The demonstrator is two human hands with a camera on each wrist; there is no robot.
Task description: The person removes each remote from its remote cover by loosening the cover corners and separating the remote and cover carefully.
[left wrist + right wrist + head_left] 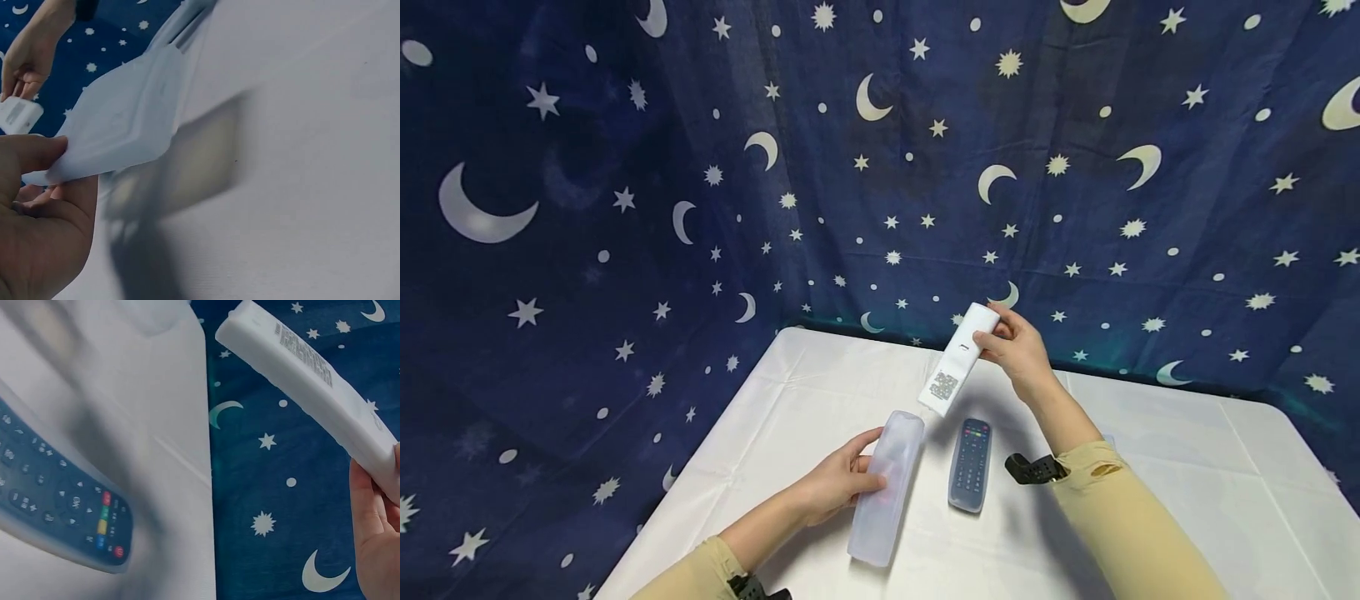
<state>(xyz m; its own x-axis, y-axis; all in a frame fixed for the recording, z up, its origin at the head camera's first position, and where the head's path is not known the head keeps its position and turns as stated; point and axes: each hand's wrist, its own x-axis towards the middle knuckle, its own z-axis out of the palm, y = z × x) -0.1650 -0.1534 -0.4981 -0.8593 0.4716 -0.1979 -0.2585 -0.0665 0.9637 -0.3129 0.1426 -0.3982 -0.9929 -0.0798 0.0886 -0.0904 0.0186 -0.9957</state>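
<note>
My left hand (835, 483) pinches a translucent remote cover (887, 492) by its side, thumb on top. In the left wrist view the cover (125, 119) is held above the table, over its shadow. My right hand (1018, 350) grips a white remote control (958, 358) near its upper end, with its back and a printed label facing up. The white remote's lower end is close to the top end of the cover. A dark remote control (972, 467) in a clear cover lies on the table between my forearms, its coloured buttons at the far end.
The table (1187, 500) has a white cloth with creases. A dark blue curtain (925, 167) with moons and stars hangs behind and to the left. A small pale blue thing (1109, 440) shows behind my right sleeve, mostly hidden. Each wrist wears a black camera mount (1033, 469).
</note>
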